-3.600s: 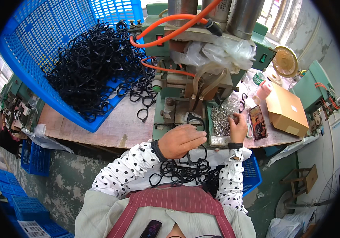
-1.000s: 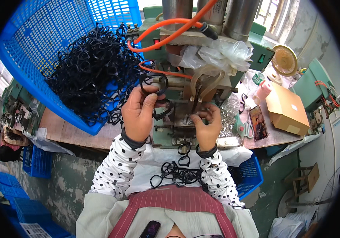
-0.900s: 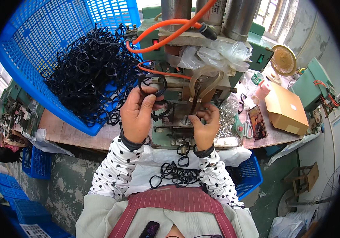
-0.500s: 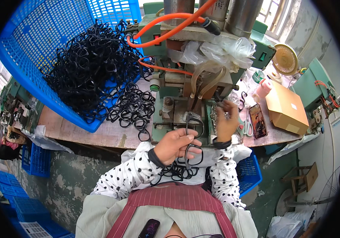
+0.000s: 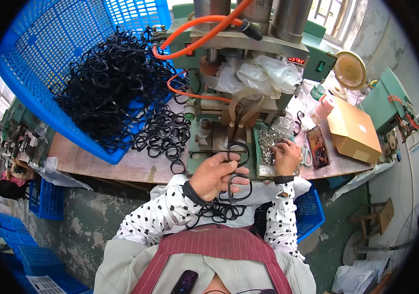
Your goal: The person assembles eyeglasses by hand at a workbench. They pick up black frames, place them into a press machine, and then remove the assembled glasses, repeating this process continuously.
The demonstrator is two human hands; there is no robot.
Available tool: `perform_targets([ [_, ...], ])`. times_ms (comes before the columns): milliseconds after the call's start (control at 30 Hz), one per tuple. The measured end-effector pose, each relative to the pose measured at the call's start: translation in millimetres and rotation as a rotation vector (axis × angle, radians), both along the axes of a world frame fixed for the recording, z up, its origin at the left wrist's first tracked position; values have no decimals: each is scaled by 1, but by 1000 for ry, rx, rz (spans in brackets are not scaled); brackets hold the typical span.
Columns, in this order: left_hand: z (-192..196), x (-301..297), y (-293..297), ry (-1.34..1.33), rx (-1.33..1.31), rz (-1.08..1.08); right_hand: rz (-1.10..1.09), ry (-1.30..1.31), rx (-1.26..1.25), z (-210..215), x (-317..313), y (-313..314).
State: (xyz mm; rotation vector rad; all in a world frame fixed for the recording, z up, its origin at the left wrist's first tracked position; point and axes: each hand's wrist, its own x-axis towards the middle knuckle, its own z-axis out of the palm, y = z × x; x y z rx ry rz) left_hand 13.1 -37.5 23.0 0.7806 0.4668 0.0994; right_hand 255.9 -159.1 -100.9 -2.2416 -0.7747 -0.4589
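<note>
At about ten o'clock a blue plastic basket (image 5: 38, 93) leans tipped on the tabletop (image 5: 102, 169), its open side facing the person, so the heap of black frames (image 5: 111, 83) inside spills down within reach. Just right of it, towards the middle, a looser spill of black frames (image 5: 163, 137) lies flat on the wood.

Near the centre, the left hand (image 5: 214, 174) is closed in a pinch on one black eyeglass frame (image 5: 236, 169), held out over the lap in front of the green press machine (image 5: 239, 73). The frame hangs roughly upright, one lens ring above the other. It is a thin, glossy black double loop with no lenses in it. Below it, at six o'clock, more black frames (image 5: 219, 211) lie piled on the person's lap, likely a handy place for pieces that have left the hand.

At about three o'clock from the frame, the right hand (image 5: 288, 154) rests fingers-down in a tray of small shiny metal parts (image 5: 270, 139); whether it has pinched one I cannot tell. Farther right lie a dark phone (image 5: 318, 153) and a cardboard box (image 5: 352, 132).
</note>
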Motion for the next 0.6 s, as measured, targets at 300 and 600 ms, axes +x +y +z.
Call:
perform_targets([
  [300, -40, -27, 92, 473, 1803, -112, -41, 54, 294, 3, -1, -5],
  [600, -121, -19, 188, 736, 2366, 432, -16, -35, 168, 2, 2, -3],
])
